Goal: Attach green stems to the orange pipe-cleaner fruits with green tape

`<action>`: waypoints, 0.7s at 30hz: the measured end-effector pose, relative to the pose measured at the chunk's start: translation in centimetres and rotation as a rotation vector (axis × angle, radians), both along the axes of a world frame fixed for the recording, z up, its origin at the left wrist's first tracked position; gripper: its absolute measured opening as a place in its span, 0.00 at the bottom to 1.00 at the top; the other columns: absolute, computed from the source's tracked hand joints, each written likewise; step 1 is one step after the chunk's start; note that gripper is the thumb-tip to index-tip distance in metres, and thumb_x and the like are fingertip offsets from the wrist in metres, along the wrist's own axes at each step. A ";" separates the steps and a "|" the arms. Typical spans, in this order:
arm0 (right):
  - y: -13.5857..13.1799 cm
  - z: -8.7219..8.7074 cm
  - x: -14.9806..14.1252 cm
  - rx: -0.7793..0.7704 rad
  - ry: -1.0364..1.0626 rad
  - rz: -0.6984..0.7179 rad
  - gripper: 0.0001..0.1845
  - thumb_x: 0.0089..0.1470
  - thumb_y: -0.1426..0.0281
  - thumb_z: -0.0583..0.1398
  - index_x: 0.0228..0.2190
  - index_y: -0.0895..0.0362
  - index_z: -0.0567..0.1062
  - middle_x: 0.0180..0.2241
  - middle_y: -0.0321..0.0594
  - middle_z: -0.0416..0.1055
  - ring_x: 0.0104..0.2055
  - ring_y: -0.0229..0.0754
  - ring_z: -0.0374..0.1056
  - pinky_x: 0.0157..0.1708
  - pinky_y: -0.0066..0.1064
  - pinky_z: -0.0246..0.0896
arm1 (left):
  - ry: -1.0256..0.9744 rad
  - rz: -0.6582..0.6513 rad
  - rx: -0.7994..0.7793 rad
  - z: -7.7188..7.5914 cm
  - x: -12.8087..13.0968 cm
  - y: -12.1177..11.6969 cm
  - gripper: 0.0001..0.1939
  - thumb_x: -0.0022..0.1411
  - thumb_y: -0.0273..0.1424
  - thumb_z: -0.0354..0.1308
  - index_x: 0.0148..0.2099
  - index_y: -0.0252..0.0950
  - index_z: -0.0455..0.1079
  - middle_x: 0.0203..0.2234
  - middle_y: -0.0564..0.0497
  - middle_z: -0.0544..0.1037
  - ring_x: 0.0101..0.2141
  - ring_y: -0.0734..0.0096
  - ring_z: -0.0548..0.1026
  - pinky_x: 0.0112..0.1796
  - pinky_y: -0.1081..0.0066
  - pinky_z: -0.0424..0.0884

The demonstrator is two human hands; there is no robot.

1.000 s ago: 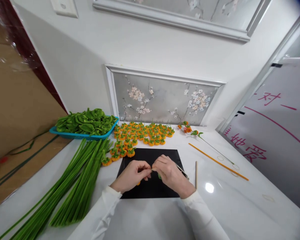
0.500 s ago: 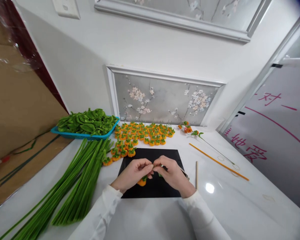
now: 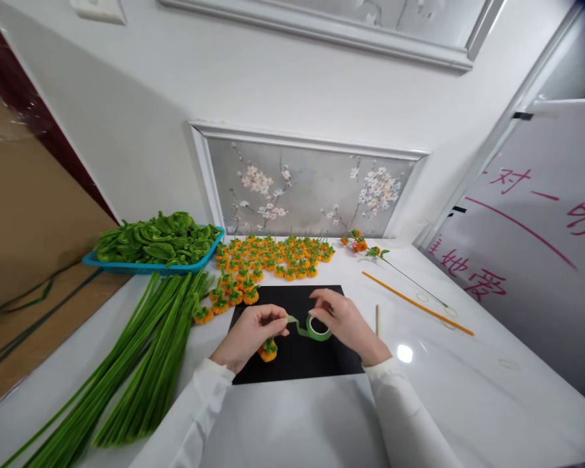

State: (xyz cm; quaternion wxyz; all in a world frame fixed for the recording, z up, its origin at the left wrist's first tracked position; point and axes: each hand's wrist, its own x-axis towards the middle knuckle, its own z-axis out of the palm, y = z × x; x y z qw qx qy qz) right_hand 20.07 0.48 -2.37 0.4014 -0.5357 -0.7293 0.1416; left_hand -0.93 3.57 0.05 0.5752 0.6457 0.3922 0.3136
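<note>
Pinched between the thumb and forefinger of my left hand [image 3: 253,331] is the loose end of a green tape strip [image 3: 299,329]. The strip runs slack to the roll of green tape [image 3: 316,335], which has a white inner ring. My right hand [image 3: 348,322] is at the roll's right side, its thumb over the edge and forefinger raised above it; the other fingers are partly hidden. Just below my left hand is an orange fuzzy flower head [image 3: 268,351] with a green top; I cannot tell whether it hangs or lies. Both hands are above a black mat [image 3: 307,364].
Several orange flower heads [image 3: 273,257] stand behind the mat. At left are green fuzzy stems [image 3: 146,364] and a blue tray [image 3: 195,265] of green leaves. To the right lie an orange stick [image 3: 419,303], a short wooden stick [image 3: 377,320] and a finished flower stem [image 3: 412,279].
My hands have drawn apart, the right one shifting to the tape roll. The roll and a strip of tape between the hands now show. The camera view has shifted slightly.
</note>
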 end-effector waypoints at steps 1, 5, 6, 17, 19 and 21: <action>-0.1 -0.1 0.6 -0.052 -0.073 -0.117 0.10 0.55 0.69 0.58 0.41 0.55 0.71 0.34 0.40 0.71 0.35 0.41 0.69 0.35 0.31 0.61 | -0.007 0.017 -0.024 0.0 -0.1 0.0 0.10 0.51 0.35 0.63 0.32 0.32 0.72 0.24 0.52 0.76 0.29 0.71 0.74 0.33 0.73 0.67; -0.7 -0.4 2.4 -0.380 -0.425 -0.472 0.10 0.53 0.66 0.60 0.37 0.57 0.73 0.36 0.46 0.72 0.39 0.48 0.69 0.35 0.34 0.58 | 0.017 0.054 -0.032 -0.1 -0.5 0.3 0.10 0.49 0.34 0.64 0.32 0.32 0.74 0.26 0.49 0.78 0.32 0.68 0.76 0.35 0.72 0.68; -0.9 -0.4 2.7 -0.455 -0.471 -0.487 0.10 0.52 0.66 0.61 0.37 0.57 0.73 0.36 0.46 0.73 0.40 0.49 0.69 0.35 0.34 0.57 | 0.028 0.066 -0.026 -0.1 -0.6 0.4 0.10 0.48 0.34 0.64 0.32 0.32 0.74 0.27 0.49 0.79 0.32 0.68 0.75 0.35 0.72 0.68; -1.4 0.4 -0.2 -0.299 0.199 -0.178 0.12 0.59 0.64 0.50 0.27 0.55 0.65 0.27 0.38 0.68 0.25 0.37 0.65 0.23 0.27 0.55 | 0.051 0.185 -0.152 0.2 -0.8 0.3 0.12 0.49 0.33 0.64 0.36 0.32 0.71 0.26 0.49 0.78 0.29 0.71 0.76 0.24 0.79 0.62; -2.0 0.6 -2.6 -0.461 0.509 0.014 0.15 0.59 0.57 0.48 0.29 0.54 0.62 0.22 0.32 0.65 0.15 0.32 0.57 0.14 0.24 0.47 | 0.019 0.213 -0.157 0.1 -0.9 0.4 0.13 0.48 0.32 0.64 0.35 0.32 0.69 0.25 0.51 0.77 0.28 0.73 0.76 0.25 0.79 0.64; -2.6 0.6 -4.9 -0.607 0.677 0.118 0.18 0.56 0.52 0.51 0.29 0.54 0.63 0.19 0.28 0.60 0.12 0.29 0.48 0.11 0.22 0.37 | -0.002 0.217 -0.139 0.1 -0.9 0.6 0.13 0.48 0.32 0.64 0.36 0.32 0.68 0.24 0.52 0.76 0.27 0.74 0.75 0.26 0.78 0.65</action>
